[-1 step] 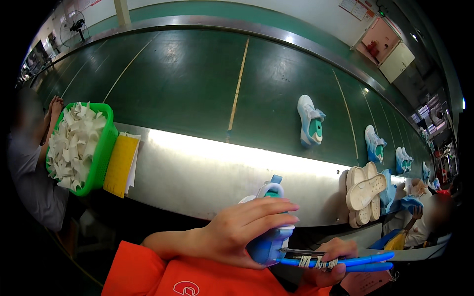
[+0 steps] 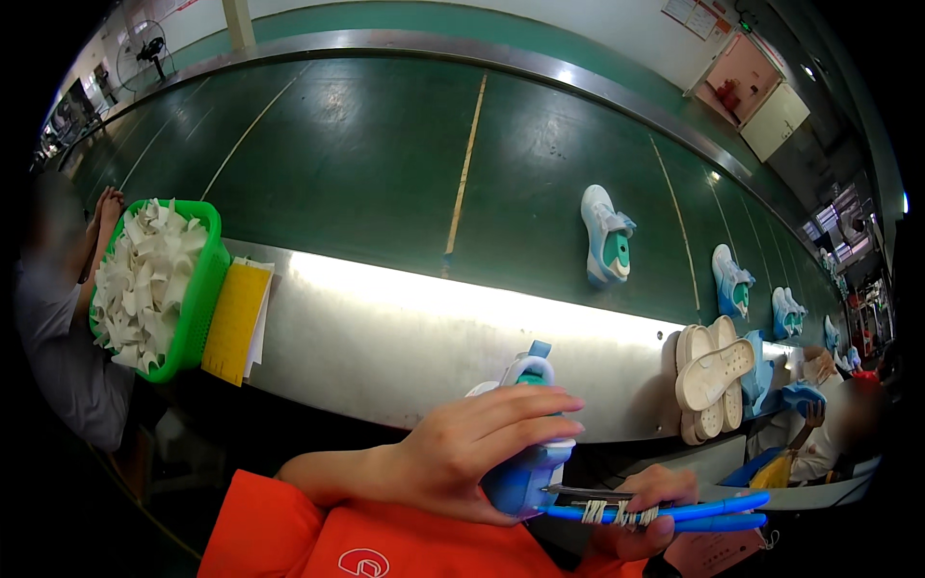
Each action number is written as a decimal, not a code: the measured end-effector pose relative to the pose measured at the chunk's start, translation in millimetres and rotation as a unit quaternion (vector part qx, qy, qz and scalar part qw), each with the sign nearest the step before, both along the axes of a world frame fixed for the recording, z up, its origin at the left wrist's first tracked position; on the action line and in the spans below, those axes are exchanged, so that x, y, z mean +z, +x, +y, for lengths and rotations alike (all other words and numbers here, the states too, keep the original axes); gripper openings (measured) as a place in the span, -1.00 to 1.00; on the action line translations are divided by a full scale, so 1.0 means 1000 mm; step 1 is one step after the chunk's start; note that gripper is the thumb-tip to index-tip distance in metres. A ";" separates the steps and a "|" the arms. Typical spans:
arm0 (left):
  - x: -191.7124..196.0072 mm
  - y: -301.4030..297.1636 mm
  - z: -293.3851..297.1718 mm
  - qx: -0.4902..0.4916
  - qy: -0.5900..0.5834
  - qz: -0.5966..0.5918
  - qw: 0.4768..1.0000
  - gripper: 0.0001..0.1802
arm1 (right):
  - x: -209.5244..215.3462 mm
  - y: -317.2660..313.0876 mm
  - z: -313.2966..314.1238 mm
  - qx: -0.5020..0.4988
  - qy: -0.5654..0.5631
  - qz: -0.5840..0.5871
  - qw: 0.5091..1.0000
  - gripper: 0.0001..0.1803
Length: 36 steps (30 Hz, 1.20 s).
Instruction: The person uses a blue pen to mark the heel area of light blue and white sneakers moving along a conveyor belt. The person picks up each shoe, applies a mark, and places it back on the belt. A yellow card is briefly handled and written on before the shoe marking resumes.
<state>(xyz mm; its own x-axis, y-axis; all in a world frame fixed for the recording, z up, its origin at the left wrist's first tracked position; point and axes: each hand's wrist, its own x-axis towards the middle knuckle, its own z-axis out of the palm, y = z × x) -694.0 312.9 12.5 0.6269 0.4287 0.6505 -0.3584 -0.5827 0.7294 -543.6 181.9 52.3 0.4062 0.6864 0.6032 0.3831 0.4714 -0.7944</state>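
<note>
My left hand (image 2: 472,448) is closed around a blue-and-white shoe (image 2: 520,482), steadying it by its side just above my lap. A teal last (image 2: 531,380) shows in the shoe's opening. My right hand (image 2: 647,491) grips a bundle of slim blue pens (image 2: 718,508), bound with pale rubber bands. A thin dark piece with a metallic tip (image 2: 568,490) runs along the bundle. The tips meet the lower back of the shoe. My fingers hide part of the shoe and of the bundle.
A metal ledge (image 2: 385,318) borders the green conveyor belt (image 2: 366,164). Shoes on lasts (image 2: 605,241) stand on the belt. Cream soles (image 2: 713,378) are stacked at right. A green basket (image 2: 198,318) of white scraps and a yellow booklet (image 2: 231,328) lie left. Co-workers sit at both sides.
</note>
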 end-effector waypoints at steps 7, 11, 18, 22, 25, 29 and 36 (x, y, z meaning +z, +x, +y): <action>0.000 0.001 0.001 0.005 0.003 0.002 1.000 -0.28 | 0.000 0.000 0.002 -0.009 0.002 -0.021 1.000 -0.55; -0.001 0.001 0.000 0.004 -0.002 -0.004 1.000 -0.28 | -0.002 0.000 0.002 -0.020 0.009 -0.032 0.999 -0.55; -0.004 0.003 -0.002 0.006 0.001 0.001 1.000 -0.27 | -0.002 0.001 0.002 -0.028 0.025 -0.063 0.997 -0.55; -0.002 0.003 -0.001 0.005 0.006 0.003 1.000 -0.28 | 0.010 0.013 -0.002 0.060 -0.020 -0.101 0.993 -0.54; 0.000 0.003 -0.001 0.000 0.009 0.005 1.000 -0.29 | 0.027 0.021 0.000 0.125 -0.069 -0.159 0.977 -0.53; 0.000 0.003 -0.001 0.005 0.010 0.001 1.000 -0.29 | 0.031 0.010 0.005 0.073 -0.073 -0.178 0.979 -0.51; -0.003 0.002 -0.001 0.008 0.013 -0.005 1.000 -0.29 | 0.023 0.012 0.001 0.067 -0.052 -0.168 0.982 -0.51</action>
<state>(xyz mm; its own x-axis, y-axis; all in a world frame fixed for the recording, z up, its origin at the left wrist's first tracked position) -692.2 312.4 9.3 0.6131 0.4212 0.6683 -0.3564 -0.6076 0.7099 -531.2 183.0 75.1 0.0979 0.7858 0.6107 0.5712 0.4581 -0.6810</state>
